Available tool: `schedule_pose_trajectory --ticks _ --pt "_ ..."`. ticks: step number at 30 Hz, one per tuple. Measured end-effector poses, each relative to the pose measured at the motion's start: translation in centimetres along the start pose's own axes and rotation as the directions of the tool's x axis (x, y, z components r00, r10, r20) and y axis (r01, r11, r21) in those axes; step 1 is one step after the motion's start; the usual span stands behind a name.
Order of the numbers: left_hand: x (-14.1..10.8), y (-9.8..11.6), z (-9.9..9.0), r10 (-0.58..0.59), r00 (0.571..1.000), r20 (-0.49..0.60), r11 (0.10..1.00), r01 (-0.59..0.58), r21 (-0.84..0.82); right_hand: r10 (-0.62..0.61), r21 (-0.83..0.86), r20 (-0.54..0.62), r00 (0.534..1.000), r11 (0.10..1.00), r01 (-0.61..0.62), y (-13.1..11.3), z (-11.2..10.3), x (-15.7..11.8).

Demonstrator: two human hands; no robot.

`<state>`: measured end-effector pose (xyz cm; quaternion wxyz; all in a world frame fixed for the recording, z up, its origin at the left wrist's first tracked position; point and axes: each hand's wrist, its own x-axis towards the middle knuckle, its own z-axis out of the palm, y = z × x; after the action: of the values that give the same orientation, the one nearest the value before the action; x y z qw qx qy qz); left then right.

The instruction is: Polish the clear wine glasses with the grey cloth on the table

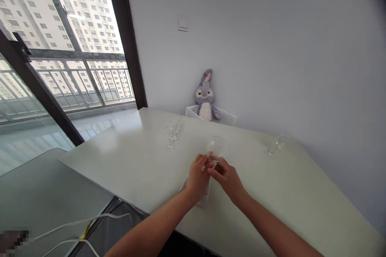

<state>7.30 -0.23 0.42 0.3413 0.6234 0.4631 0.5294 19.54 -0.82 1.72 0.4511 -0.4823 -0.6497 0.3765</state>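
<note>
Near the middle of the table, a clear stemmed glass [218, 143] stands out faintly, its bowl pointing away from me. My left hand [197, 172] is closed round its lower part, at the stem or base. From the other side, my right hand [225, 173] pinches at the same part. A small white piece, perhaps tissue, shows between the fingers; which hand holds it I cannot tell. Beneath my left wrist lies a flat whitish packet or cloth [204, 200], partly hidden by the arm.
Two clear stemmed glasses [170, 130] stand at the table's back left. Another clear glass [279, 142] is at the back right. A white perforated basket [226, 118] holding a grey plush rabbit [206, 97] sits against the wall. White cables [75, 222] run at lower left.
</note>
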Motion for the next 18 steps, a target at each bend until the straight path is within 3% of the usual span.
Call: schedule_pose_trajectory --ticks 4,7,9,14,18 --pt "-0.2 0.3 2.3 0.093 0.989 0.117 0.992 -0.102 0.070 0.190 0.254 -0.068 0.979 0.953 -0.167 -0.1 -0.1 -0.1" --pt "-0.1 -0.2 2.1 0.112 0.982 0.154 0.978 -0.136 0.157 0.238 0.317 -0.121 0.964 0.929 -0.190 0.7 -1.3 0.1" --pt "-0.3 -0.7 1.1 0.121 0.985 0.119 0.971 -0.142 0.190 0.266 0.304 -0.224 0.938 0.933 -0.192 1.9 -3.0 0.7" --pt "-1.5 -2.1 -2.9 0.025 0.996 -0.081 0.998 -0.020 0.057 0.264 0.169 -0.565 0.782 0.964 -0.203 7.2 -9.8 2.2" --pt "-2.4 -3.0 -5.6 -0.110 0.973 -0.201 0.993 0.101 -0.055 0.336 0.097 -0.722 0.606 0.915 -0.391 10.2 -14.8 2.4"
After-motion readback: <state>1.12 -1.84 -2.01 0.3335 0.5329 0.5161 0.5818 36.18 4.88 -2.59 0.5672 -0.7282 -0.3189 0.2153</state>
